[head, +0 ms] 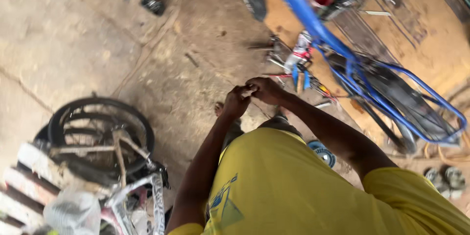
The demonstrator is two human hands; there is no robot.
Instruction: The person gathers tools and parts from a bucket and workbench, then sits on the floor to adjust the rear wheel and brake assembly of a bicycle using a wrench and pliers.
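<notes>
Mid-frame, the left hand (236, 102) and right hand (264, 89) met above the dirt floor (73, 34), fingertips pinched shut on a small pale part (249, 89) too small to identify. The work looked midway, the blue bicycle frame (313, 24) wheel-less at upper right. No container's contents showed.

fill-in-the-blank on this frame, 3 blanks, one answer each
1. The left hand and right hand are held ____ in front of the person.
2. The bicycle frame to the right is ____ in colour.
3. The person's shirt is ____.

Missing words: together; blue; yellow
</notes>
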